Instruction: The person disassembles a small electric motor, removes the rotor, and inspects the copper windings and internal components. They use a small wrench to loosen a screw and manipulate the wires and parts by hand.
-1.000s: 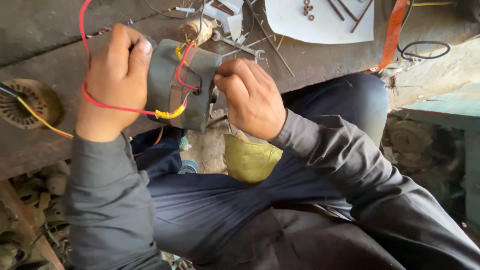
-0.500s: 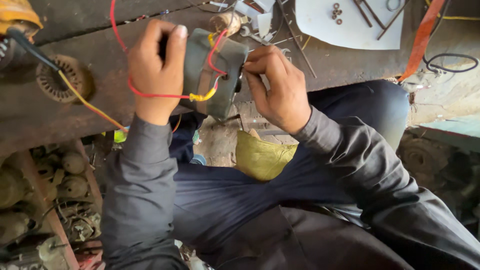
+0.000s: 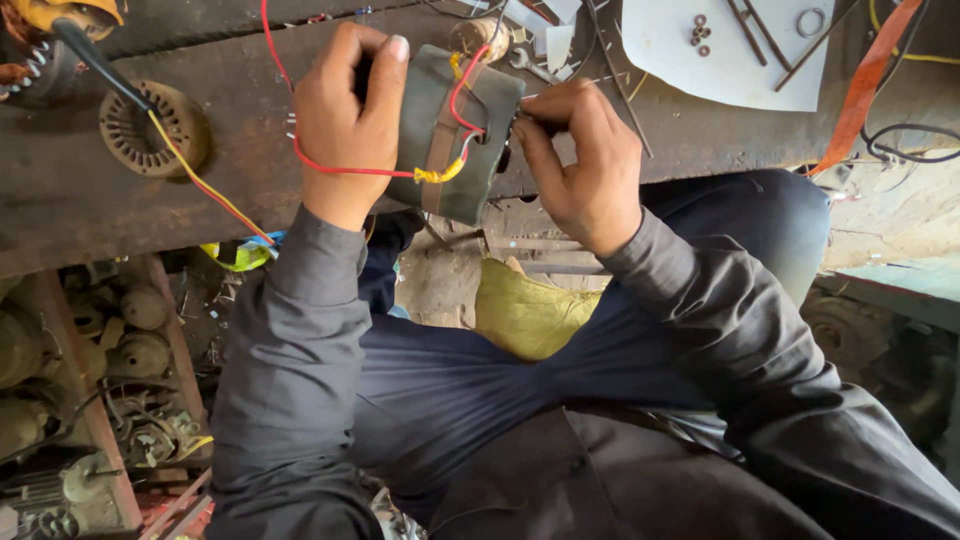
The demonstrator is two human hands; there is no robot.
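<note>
My left hand (image 3: 340,120) grips a grey-green electric motor housing (image 3: 445,140) from its left side, holding it upright at the bench edge. Red wires (image 3: 350,170) loop across the housing and join a yellow sleeve (image 3: 440,175). My right hand (image 3: 585,160) is pressed against the housing's right end, fingers pinched at a small part there; the part itself is hidden by the fingers.
A dark worn bench (image 3: 150,210) runs across the top. On it lie a round stator core (image 3: 150,125), a white sheet (image 3: 730,50) with washers and rods, and an orange strap (image 3: 860,90). A yellow sack (image 3: 525,310) sits below; old motor parts (image 3: 120,340) fill the left.
The view has shifted, so hands and motor appear further right and nearer the top. My right hand has moved up to the motor's end; the left grip is unchanged.
</note>
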